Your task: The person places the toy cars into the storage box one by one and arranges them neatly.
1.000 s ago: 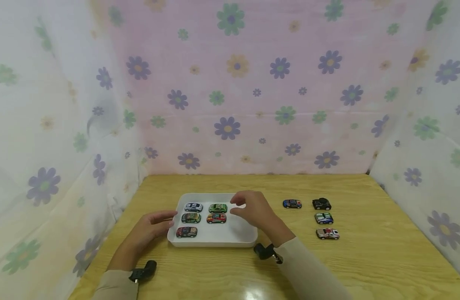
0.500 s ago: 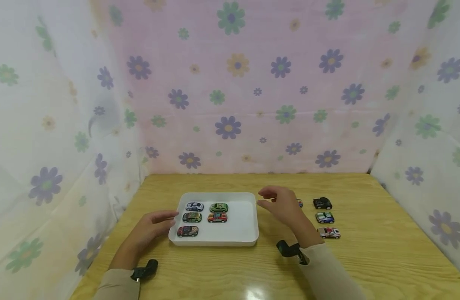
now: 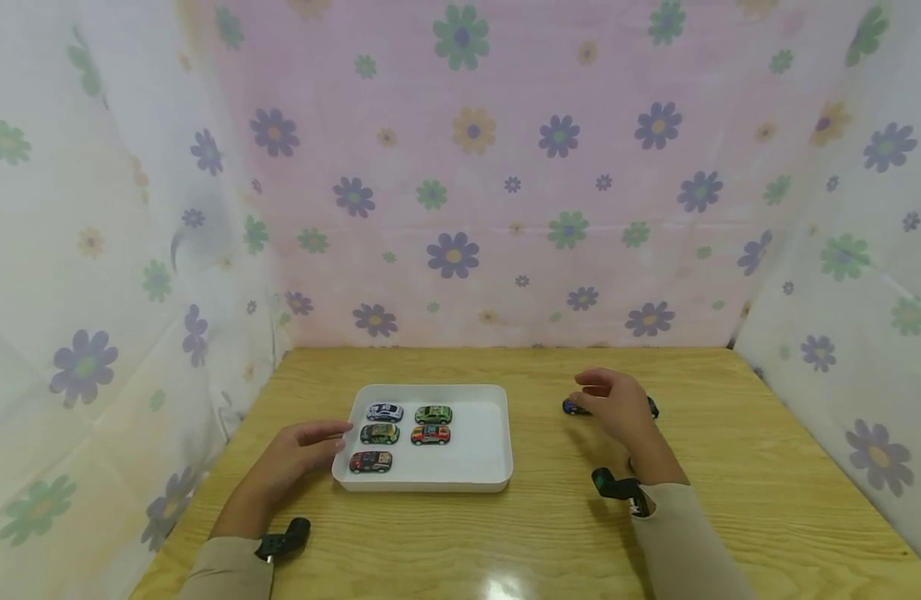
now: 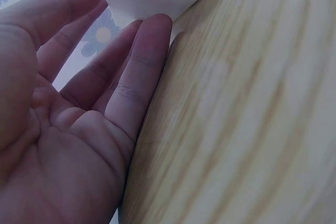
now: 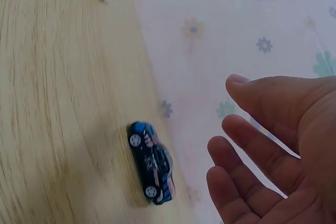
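A white tray (image 3: pixel 478 454) holds several small toy cars in two columns, such as the green car (image 3: pixel 433 414) and the red-and-yellow car (image 3: pixel 431 435). My left hand (image 3: pixel 286 465) is at the tray's left side; in the left wrist view its fingertips touch the white wall, fingers fairly straight. Over the table to the right, my right hand (image 3: pixel 621 412) hovers by a blue toy car (image 5: pixel 150 163). The right wrist view has that car on the wood, apart from the loosely bent fingers, with nothing between them. The hand partly covers the car in the head view.
Behind my right hand a black toy car (image 3: pixel 653 407) shows only in part; the other cars on that side are mostly hidden by the hand and forearm. A flowered cloth (image 3: pixel 460 183) encloses the wooden table (image 3: pixel 430 542) at the back and sides.
My right hand has moved right, from above the tray to the blue toy car on the table. The left hand stays at the tray's left side, and the cars have not moved.
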`<action>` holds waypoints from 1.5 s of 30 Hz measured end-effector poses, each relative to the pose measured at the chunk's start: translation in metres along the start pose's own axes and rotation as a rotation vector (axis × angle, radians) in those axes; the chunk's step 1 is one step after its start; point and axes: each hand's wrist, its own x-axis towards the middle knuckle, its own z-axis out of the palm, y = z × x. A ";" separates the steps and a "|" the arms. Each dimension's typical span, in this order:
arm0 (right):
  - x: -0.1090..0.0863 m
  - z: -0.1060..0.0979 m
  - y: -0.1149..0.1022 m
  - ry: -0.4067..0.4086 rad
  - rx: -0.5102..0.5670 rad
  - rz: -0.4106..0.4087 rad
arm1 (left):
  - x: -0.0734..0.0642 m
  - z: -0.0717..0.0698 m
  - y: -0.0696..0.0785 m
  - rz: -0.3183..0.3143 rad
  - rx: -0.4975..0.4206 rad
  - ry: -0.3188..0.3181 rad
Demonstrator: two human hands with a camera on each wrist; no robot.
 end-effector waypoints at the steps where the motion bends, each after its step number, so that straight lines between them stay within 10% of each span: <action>1: 0.000 -0.002 0.002 0.003 0.001 0.006 | 0.000 0.000 0.000 0.000 0.001 -0.002; 45: 0.002 0.013 0.027 0.009 -0.137 0.027 | 0.002 -0.002 -0.001 0.042 0.025 -0.002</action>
